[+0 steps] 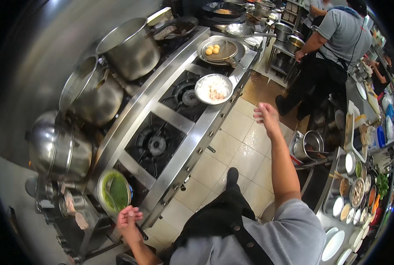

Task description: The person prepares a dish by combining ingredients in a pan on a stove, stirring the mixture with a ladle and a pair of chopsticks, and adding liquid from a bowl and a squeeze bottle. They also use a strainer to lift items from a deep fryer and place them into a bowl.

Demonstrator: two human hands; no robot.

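Observation:
My left hand (128, 220), its fingers loosely curled, is at the near rim of a pan of green sauce (119, 192) on the front burner. A metal ladle (110, 188) rests in the sauce with its handle running towards that hand; whether the fingers grip it is unclear. A dark pan handle (141, 232) shows just beside the wrist. My right hand (266, 117) is stretched forward above the tiled floor, slightly blurred and loosely open, with nothing visible in it. Nearest to it is a metal bowl of white, partly pinkish food (214, 88) on the stove's front edge.
Large stockpots (129, 49) line the stove's back. Yellow balls (212, 49) sit in a strainer farther along. A co-worker (342, 39) stands ahead at right. Ingredient containers (356, 192) and white plates (332, 245) crowd the right counter. The floor (246, 159) looks wet.

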